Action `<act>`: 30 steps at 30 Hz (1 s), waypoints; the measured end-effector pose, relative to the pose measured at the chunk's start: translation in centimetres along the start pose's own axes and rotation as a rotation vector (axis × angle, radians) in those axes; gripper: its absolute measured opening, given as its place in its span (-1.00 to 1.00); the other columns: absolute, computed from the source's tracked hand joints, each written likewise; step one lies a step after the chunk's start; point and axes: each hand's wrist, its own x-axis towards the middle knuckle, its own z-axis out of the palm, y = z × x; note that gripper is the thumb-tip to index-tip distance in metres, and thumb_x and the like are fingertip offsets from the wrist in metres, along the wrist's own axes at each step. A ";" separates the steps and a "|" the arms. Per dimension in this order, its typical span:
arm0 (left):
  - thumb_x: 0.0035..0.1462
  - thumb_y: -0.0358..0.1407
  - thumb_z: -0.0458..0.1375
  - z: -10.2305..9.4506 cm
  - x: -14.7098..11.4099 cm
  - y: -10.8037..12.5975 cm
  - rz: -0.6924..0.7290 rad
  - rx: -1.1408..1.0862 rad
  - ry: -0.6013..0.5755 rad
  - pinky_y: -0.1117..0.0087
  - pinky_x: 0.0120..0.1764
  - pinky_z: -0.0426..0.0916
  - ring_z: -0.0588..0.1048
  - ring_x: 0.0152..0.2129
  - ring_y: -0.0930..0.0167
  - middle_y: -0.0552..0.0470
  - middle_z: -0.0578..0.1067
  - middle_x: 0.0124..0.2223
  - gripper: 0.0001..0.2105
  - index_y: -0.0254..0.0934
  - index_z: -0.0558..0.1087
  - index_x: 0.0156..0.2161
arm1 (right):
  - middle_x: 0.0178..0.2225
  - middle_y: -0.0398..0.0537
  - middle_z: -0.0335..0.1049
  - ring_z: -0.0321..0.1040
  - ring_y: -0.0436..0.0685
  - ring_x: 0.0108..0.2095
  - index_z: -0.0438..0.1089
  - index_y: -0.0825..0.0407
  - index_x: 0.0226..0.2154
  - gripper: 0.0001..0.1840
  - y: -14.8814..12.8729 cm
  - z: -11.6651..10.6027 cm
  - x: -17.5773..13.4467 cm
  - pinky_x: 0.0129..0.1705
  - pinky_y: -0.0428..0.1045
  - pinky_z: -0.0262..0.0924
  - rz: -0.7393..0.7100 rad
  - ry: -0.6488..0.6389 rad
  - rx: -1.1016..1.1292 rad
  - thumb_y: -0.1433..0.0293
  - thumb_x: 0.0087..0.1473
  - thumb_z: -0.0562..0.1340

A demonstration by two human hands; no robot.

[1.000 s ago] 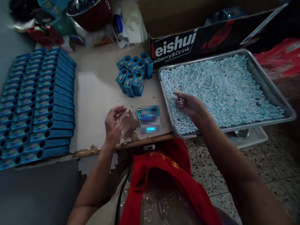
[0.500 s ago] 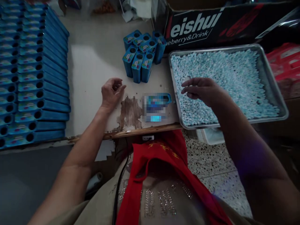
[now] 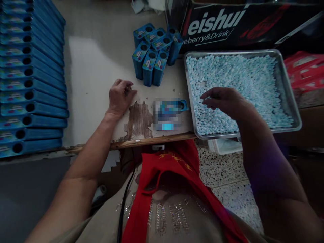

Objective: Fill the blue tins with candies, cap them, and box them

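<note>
My left hand point(image 3: 120, 98) is over the pale tabletop with its fingers loosely curled. Thumb and forefinger are apart, and nothing shows between them. My right hand point(image 3: 225, 100) hovers low over the left part of a metal tray point(image 3: 298, 118) spread with small pale blue and white pellets point(image 3: 243, 74). Its fingers and thumb come together at the tips; whether a pellet is between them is too small to tell. Between my hands lies a blue item point(image 3: 184, 105), mostly hidden by a pixelated patch. Behind it stand several upright blue boxes point(image 3: 149, 64), each with a round hole on top.
Rows of similar blue boxes point(image 3: 32, 84) fill the left side of the table. A black printed carton point(image 3: 227, 27) stands behind the tray, and red packaging point(image 3: 306, 71) is at the right. The table's worn wooden front edge point(image 3: 152, 140) runs close to my red apron point(image 3: 174, 165).
My right hand has shifted slightly right over the pellets, and its fingertips have drawn closer together. My left hand stays nearly in place. The whole view has shifted a little.
</note>
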 end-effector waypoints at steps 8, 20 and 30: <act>0.14 -0.35 0.39 -0.4 0.1 -0.1 0.084 0.044 -0.004 0.23 -0.07 0.57 0.59 -0.29 0.33 -0.01 0.58 -0.14 -0.84 -0.14 0.59 -0.16 | -0.38 -0.09 0.49 0.32 0.11 -0.39 0.63 -0.10 -0.17 -0.72 -5.4 0.9 -1.9 -0.33 0.06 0.24 -0.206 -0.105 0.158 0.06 0.23 0.44; 0.14 -0.34 0.37 -0.3 0.2 -0.3 0.104 0.054 -0.013 0.11 0.02 0.55 0.59 -0.22 0.25 -0.04 0.59 -0.13 -0.79 -0.17 0.61 -0.09 | -0.43 -0.18 0.46 0.33 0.08 -0.38 0.69 -0.07 -0.16 -0.84 -8.8 3.6 -1.7 -0.26 0.03 0.19 -0.376 -0.116 -0.142 0.37 0.16 0.48; 0.16 -0.38 0.42 -0.4 0.3 -0.3 0.064 0.058 -0.028 0.21 -0.01 0.54 0.54 -0.28 0.39 0.04 0.56 -0.10 -0.78 -0.17 0.62 -0.08 | -0.33 -0.08 0.57 0.50 0.07 -0.30 0.57 -0.09 -0.35 -0.80 -3.5 2.3 1.0 -0.19 -0.01 0.56 0.099 0.072 0.640 0.22 0.29 0.45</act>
